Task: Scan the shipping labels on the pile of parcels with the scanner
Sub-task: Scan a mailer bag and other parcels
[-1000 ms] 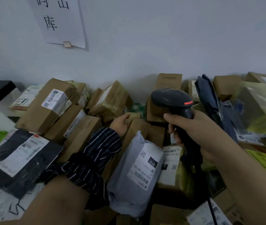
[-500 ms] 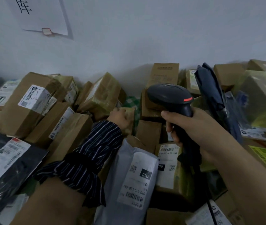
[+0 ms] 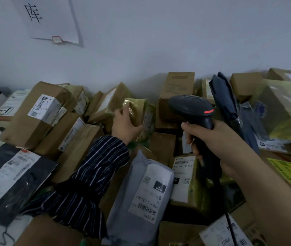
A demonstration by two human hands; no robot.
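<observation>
One scanner point(image 3: 192, 110), one grey mailer bag point(image 3: 141, 192), one black mailer bag point(image 3: 8, 183), one wall notice point(image 3: 52, 20), and at least ten brown cardboard parcels point(image 3: 34, 121).

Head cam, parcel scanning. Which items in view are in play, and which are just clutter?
In play:
- scanner, held in right hand
- tape-wrapped parcel, gripped by left hand
- grey mailer, black mailer, labelled brown box

Lying about:
- wall sign
- dark blue folded item, perhaps an umbrella
- yellow printed sheet

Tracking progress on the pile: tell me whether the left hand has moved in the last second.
Yes. The left hand has gone farther from the grey mailer, toward the wall, and grips a taped parcel.
</observation>
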